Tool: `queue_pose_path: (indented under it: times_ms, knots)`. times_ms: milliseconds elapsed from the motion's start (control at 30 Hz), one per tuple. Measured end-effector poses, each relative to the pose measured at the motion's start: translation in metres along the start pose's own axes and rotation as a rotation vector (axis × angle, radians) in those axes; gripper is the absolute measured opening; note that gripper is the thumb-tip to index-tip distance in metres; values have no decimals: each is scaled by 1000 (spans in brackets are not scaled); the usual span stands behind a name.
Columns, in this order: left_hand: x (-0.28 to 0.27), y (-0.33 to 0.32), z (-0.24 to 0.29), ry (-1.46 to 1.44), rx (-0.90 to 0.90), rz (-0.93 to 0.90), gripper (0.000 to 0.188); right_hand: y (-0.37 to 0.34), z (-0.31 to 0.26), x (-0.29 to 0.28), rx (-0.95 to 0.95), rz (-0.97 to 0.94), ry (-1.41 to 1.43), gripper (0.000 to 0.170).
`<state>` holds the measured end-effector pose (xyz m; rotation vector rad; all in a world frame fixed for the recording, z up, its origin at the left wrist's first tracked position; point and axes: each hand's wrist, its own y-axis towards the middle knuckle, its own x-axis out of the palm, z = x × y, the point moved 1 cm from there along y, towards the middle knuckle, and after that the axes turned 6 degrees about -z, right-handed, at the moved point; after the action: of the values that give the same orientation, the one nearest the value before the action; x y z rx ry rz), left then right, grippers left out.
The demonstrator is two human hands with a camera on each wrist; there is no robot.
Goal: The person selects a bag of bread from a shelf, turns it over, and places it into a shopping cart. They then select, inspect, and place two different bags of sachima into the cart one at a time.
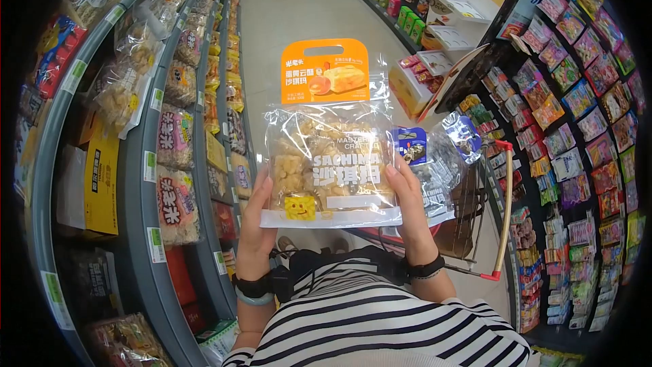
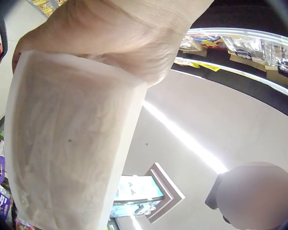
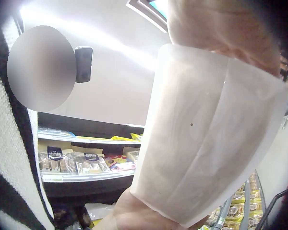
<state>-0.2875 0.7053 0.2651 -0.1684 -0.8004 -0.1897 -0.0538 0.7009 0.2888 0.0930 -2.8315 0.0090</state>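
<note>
Both hands hold up a clear plastic bag of sachima (image 1: 292, 163) with an orange header card. My left hand (image 1: 258, 214) grips its lower left side, thumb at the front edge. On the opposite side my right hand (image 1: 413, 211) grips it the same way. The bag stands upright, its front facing me. In the left wrist view the bag's pale underside (image 2: 72, 139) fills the space below the left hand (image 2: 115, 33). The right wrist view shows that underside (image 3: 197, 129) between the right hand (image 3: 221, 28) above and the left hand below. Fingers behind the bag are hidden in the head view.
To the right stands a shopping cart (image 1: 508, 211) with purple-labelled sachima bags (image 1: 441, 177) in it. Snack shelves (image 1: 132, 163) run along the left, holding pink-labelled bags (image 1: 178, 204) and a yellow carton (image 1: 98, 183). Racks of small colourful packets (image 1: 570, 163) line the right.
</note>
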Motion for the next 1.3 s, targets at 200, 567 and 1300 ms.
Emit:
queue_pose_path:
  times_ms: [200, 567, 1300]
  knots:
    - [-1, 2, -2, 74, 23, 61, 48, 2, -1, -1, -6, 2, 9, 40]
    - [2, 7, -4, 47, 6, 69, 46, 1, -1, -8, 18, 9, 7, 47]
    - [-3, -1, -6, 45, 14, 111, 46, -1, 6, -6, 21, -3, 13, 48]
